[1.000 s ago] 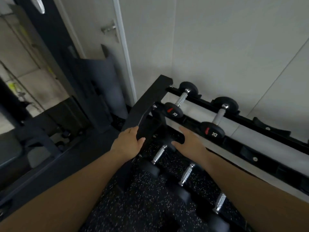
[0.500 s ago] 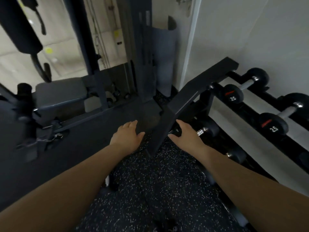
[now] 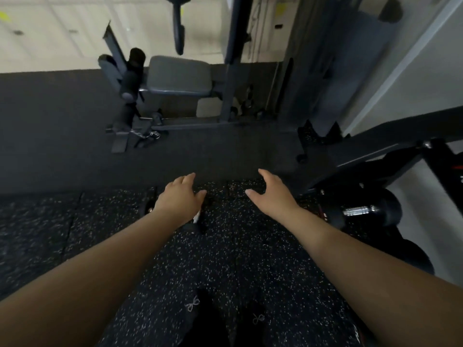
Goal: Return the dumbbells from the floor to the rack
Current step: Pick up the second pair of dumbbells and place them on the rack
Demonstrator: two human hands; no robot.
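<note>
My left hand (image 3: 179, 196) hovers over the speckled rubber floor, fingers apart and holding nothing. Just under its wrist lies a dark dumbbell (image 3: 200, 222); only a bit of pale handle and a black end show. A little to the right my right hand (image 3: 270, 194) is also open and empty, thumb spread, level with the left. The black dumbbell rack (image 3: 375, 151) runs along the right edge. On its lower tier rests a dumbbell with a chrome handle (image 3: 357, 211) and black heads, to the right of my right wrist.
A grey padded gym machine seat (image 3: 178, 76) with roller pads and an upright post (image 3: 233, 58) stands ahead across a dark mat. The white wall (image 3: 426, 71) is behind the rack. My black shoes (image 3: 198, 309) show at the bottom edge.
The view has swung left, away from the rack toward the floor and the machine. Both hands have come off the rack's end post and now hang open over the floor.
</note>
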